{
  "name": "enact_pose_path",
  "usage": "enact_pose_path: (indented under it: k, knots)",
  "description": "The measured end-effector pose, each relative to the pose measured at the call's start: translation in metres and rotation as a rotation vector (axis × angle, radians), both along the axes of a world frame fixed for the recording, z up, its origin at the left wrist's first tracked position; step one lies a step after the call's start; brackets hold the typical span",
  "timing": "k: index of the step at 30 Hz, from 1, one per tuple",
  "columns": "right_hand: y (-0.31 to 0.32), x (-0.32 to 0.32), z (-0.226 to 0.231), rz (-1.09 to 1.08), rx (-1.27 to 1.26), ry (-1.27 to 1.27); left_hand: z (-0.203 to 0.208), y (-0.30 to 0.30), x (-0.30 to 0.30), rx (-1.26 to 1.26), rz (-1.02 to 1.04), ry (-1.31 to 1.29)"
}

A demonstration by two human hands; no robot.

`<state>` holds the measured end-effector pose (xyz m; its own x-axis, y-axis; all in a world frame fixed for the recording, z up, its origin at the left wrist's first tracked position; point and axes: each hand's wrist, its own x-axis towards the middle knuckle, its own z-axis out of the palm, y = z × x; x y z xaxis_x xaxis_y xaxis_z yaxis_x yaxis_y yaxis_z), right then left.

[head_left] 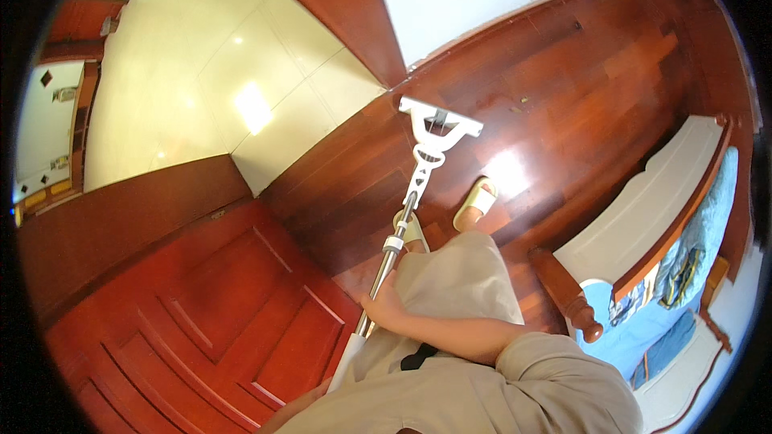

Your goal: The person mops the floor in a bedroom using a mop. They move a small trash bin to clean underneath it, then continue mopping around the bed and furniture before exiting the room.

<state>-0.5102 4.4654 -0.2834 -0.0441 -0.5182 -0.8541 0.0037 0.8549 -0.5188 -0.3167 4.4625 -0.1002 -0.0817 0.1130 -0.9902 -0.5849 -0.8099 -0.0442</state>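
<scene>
A sponge mop [415, 185] with a white head and a silver pole slants from my body out across the wooden floor. My right hand [384, 305] is closed round the pole, a little below its grey and white collar. The mop head stands on the boards just beyond my feet, near the wall corner and the pale tiles. At the pole's near end is a white grip [346, 360]. Beside that grip part of my left forearm shows, but the fingers of my left hand are hidden.
A red panelled door [217, 313] stands open at the left. Pale tiles [185, 72] lie past the doorway. A white wall corner [450, 8] juts in at the top. At the right is a bed with a wooden post [567, 297] and blue bedding [700, 249].
</scene>
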Motion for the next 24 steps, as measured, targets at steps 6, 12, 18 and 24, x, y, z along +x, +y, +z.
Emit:
enact_pose_path:
  k: [6,12,18,24]
  knots:
    - [-0.036,-0.142,-0.045,-0.431,-0.291,0.345,-0.063,-0.06,-0.122,0.036,-0.12,0.312]
    - [-0.11,-0.49,-0.131,-0.598,-0.205,0.557,-0.171,-0.151,-0.454,-0.099,-0.138,0.626]
    - [-0.112,-0.626,-0.164,-0.51,0.085,0.343,-0.225,-0.143,-0.578,-0.108,-0.226,0.542]
    - [-0.083,-0.512,-0.169,-0.423,0.178,0.279,-0.234,-0.11,-0.465,0.009,-0.186,0.427]
